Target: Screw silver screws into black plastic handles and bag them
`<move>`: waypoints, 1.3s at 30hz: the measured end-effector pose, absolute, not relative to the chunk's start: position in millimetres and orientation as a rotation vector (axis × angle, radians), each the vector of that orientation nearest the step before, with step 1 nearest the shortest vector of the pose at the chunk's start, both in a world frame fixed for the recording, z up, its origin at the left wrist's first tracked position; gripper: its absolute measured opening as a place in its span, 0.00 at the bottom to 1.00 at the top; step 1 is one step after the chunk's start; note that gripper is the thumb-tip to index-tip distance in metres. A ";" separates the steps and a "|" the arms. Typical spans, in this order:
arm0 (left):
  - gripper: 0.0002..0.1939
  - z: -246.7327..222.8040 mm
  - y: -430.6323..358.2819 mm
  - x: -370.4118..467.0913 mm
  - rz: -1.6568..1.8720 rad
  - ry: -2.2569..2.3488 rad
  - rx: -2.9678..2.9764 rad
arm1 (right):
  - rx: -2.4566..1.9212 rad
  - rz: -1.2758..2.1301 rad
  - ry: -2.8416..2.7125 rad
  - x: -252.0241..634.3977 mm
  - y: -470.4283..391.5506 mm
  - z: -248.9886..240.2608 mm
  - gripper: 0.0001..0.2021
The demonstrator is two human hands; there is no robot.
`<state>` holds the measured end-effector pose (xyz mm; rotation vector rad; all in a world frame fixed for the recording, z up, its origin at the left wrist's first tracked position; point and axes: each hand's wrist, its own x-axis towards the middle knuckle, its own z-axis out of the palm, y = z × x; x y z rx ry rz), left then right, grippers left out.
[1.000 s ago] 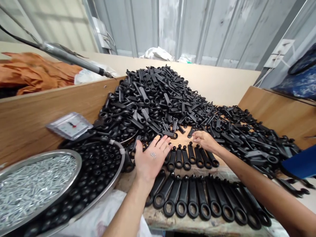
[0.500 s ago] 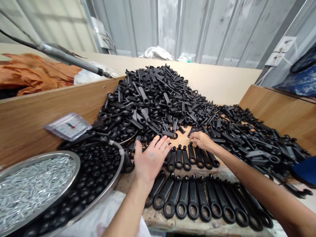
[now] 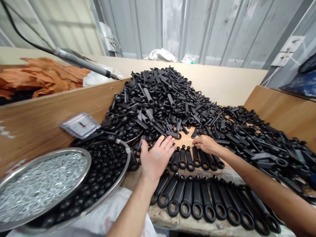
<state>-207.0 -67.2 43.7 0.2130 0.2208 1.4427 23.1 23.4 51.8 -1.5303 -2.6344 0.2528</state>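
Looks like the bare right hand (image 3: 207,144) has dipped closer to the middle row of short black plastic-looking ring-ended handles (image 3: 189,158) since the earlier frame, and the whole view's slid a bit right, probably just the head turning.

Biggest thing by far is the heap of loose matte-black handles (image 3: 158,102), filling the centre of the frame on a wooden surface (image 3: 189,133). Lower left there's a wide metal-rimmed tray of black balls (image 3: 126,166), overlapped by an oval steel tray of silver screw-like pins (image 3: 89,161). Lower right of centre, a row of longer black handles (image 3: 197,194) lies rings toward the bottom edge.

Left hand (image 3: 154,161), mid-frame, is spread wide, palm up, with a few little silver pins (image 3: 157,154) just sitting there. Right grip is narrow, fingertips bunched by a ball end in the middle row; can't tell if anything's pinched.

Risks, imo: tilt that palm and the pins roll off, since nothing's closed around them. A clumsy nudge could knock neighbouring handles askew, they're packed close.
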 end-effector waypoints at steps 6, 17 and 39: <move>0.41 45.8 -68.9 -204.9 1.409 0.202 0.168 | -1.287 0.029 -2.590 -1.4 12.4 63.0 0.11; 0.36 44.3 -70.5 -204.5 1.419 0.217 0.176 | -0.598 0.067 -2.674 -93.5 -35.1 84.1 0.09; 0.39 47.3 -69.7 -205.6 1.421 0.171 0.207 | -0.788 0.130 -2.542 -79.8 -14.8 77.5 0.08</move>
